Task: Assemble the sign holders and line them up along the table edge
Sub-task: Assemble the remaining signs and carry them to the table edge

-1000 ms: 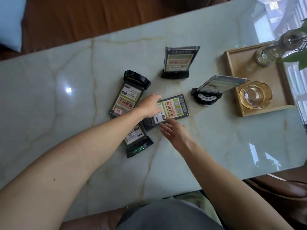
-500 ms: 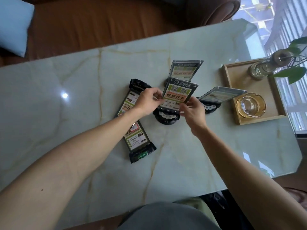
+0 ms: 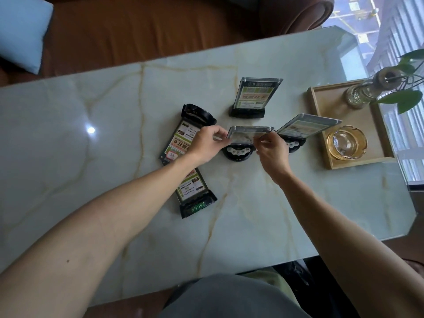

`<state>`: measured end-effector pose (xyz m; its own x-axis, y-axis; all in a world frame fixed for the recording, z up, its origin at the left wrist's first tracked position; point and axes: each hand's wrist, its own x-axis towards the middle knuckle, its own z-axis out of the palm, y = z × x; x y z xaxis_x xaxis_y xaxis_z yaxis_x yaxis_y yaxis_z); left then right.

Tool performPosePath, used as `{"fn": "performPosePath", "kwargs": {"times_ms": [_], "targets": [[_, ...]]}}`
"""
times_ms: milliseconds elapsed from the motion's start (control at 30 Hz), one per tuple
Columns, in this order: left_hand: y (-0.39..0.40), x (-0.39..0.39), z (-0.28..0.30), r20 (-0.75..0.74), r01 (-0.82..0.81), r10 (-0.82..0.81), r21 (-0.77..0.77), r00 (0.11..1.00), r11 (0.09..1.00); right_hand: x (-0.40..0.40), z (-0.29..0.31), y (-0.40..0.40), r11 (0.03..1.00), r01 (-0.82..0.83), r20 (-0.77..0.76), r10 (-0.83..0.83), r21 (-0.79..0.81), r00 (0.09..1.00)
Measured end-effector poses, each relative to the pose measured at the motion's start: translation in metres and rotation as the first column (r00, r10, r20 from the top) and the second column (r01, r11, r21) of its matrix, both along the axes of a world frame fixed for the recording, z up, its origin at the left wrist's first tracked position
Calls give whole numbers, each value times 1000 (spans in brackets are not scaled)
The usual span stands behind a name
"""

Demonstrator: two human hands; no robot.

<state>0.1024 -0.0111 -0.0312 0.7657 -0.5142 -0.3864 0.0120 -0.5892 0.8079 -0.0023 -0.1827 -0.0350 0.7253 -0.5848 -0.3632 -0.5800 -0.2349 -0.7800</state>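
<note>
Left hand [image 3: 207,143] pinches left edge, right hand [image 3: 271,149] pinches right edge of clear acrylic sign panel [image 3: 249,134], upright on round black base [image 3: 237,153], mid pale green marble counter [image 3: 91,180]. Standing rectangular-base holder [image 3: 255,96] behind; tilted holder [image 3: 307,125] just right; two flat holders [image 3: 183,143] left.

five sign holders, each a clear panel with a green printed card on a black base. the held holder [image 3: 249,136] stands on its round base, panel pinched at both ends by fingers. a far holder [image 3: 253,97] stands upright; a right holder [image 3: 307,127] stands beside the held one, panel steeply foreshortened. a flat holder [image 3: 183,138] and a near holder [image 3: 195,193] lie face up on the counter.
</note>
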Motion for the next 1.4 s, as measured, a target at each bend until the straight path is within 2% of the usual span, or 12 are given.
{"fn": "performPosePath", "kwargs": {"times_ms": [200, 333, 467, 633, 700, 833, 1000, 1167, 1300, 1400], "targets": [[38, -13, 2, -21, -129, 128, -16, 992, 992, -13, 3, 15, 989, 86, -95, -75, 117, 993], [85, -34, -8, -32, -303, 303, 13, 952, 953, -27, -1, 52, 978, -76, -138, 104, 194, 985], [126, -62, -20, -69, -509, 517, 101, 854, 855, -26, -13, 90, 940, -222, -180, 273, 260, 945], [157, -96, -44, -179, -580, 638, 289, 749, 762, -25, -36, 127, 907, -280, -260, 366, 313, 894], [161, -109, -52, -249, -574, 642, 296, 725, 763, -28, -44, 138, 908, -277, -281, 368, 315, 887], [166, -132, -62, -412, -583, 610, 205, 677, 786, -34, -52, 152, 916, -290, -320, 373, 278, 871], [178, -150, -67, -421, -534, 588, 251, 691, 807, -51, -59, 163, 932, -289, -396, 355, 217, 847], [193, -166, -65, -464, -427, 492, 245, 737, 870, -67, -55, 165, 909, -299, -432, 403, 290, 806], [204, -170, -55, -571, -335, 379, 186, 728, 924, -78, -44, 159, 879, -300, -444, 452, 371, 774], [204, -164, -47, -575, -316, 328, 126, 749, 941, -79, -35, 150, 859, -282, -383, 455, 428, 804]]}}
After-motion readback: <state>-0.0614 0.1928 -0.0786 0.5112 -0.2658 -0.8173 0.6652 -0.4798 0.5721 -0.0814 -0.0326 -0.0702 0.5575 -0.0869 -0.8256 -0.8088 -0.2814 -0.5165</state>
